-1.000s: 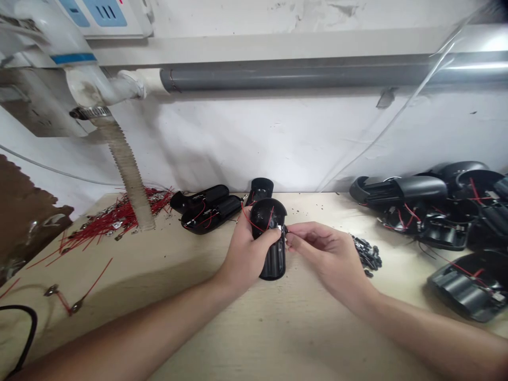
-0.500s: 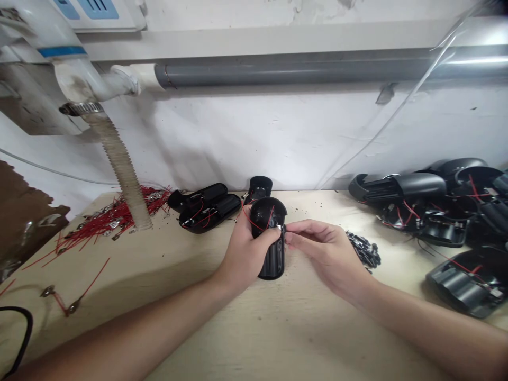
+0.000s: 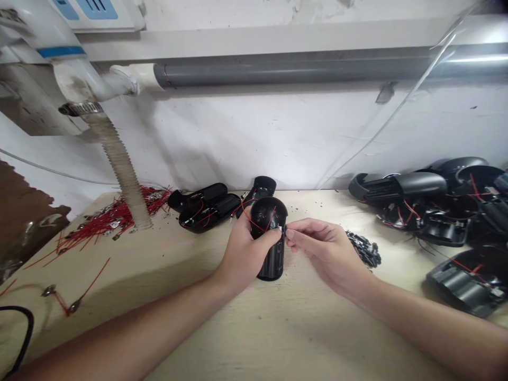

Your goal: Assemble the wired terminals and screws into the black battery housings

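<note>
My left hand (image 3: 245, 254) is wrapped around a black plastic housing (image 3: 271, 235) with red wires (image 3: 254, 221) running across its open inside, held just above the wooden bench (image 3: 246, 328). My right hand (image 3: 323, 253) is pinched at the housing's right edge, thumb and forefinger closed on a small metal piece (image 3: 283, 230) there; what exactly it is I cannot make out.
Two more black housings (image 3: 204, 207) lie behind my left hand. A heap of black housings (image 3: 436, 211) fills the right side. Small dark parts (image 3: 363, 248) lie beside my right hand. Red wires with terminals (image 3: 107, 219) are piled at the left by a ribbed hose (image 3: 121, 169).
Both hands stay on the housing; it has tilted slightly and my right fingers have closed in tighter against its edge.
</note>
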`<state>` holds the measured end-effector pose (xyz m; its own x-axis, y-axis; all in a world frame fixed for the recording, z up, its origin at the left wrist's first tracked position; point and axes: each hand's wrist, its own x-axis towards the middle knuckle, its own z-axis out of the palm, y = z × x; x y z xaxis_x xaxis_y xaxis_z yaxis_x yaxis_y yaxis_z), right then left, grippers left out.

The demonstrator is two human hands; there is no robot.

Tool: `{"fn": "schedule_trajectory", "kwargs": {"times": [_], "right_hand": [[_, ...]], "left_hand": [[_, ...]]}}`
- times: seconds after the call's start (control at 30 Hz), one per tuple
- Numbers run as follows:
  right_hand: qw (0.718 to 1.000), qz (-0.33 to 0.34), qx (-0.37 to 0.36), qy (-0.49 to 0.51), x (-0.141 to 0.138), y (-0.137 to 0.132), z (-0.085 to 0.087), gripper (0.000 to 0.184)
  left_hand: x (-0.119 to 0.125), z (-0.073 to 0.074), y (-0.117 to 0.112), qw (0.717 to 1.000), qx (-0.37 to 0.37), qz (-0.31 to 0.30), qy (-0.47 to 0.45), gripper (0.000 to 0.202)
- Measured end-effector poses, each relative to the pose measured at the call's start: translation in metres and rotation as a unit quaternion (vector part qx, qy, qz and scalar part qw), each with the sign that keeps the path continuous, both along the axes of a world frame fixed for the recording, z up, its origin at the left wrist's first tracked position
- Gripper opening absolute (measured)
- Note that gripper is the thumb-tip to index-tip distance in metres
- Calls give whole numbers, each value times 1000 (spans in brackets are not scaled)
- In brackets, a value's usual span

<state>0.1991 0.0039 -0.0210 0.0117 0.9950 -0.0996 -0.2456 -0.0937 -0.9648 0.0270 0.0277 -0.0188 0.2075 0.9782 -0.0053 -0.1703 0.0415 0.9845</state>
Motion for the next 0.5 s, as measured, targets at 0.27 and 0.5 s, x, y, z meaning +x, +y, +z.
{"fn": "schedule_trajectory", "kwargs": {"times": [0.27,0.5], "right_hand": [[999,25,0,23,2,1,2,25],[997,60,8,44,2,0,3,25]], "left_hand": [[-2,-1,1,1000,-6,-8,-7,22],[-5,-5,2,999,-22,-3,-40,25]]}}
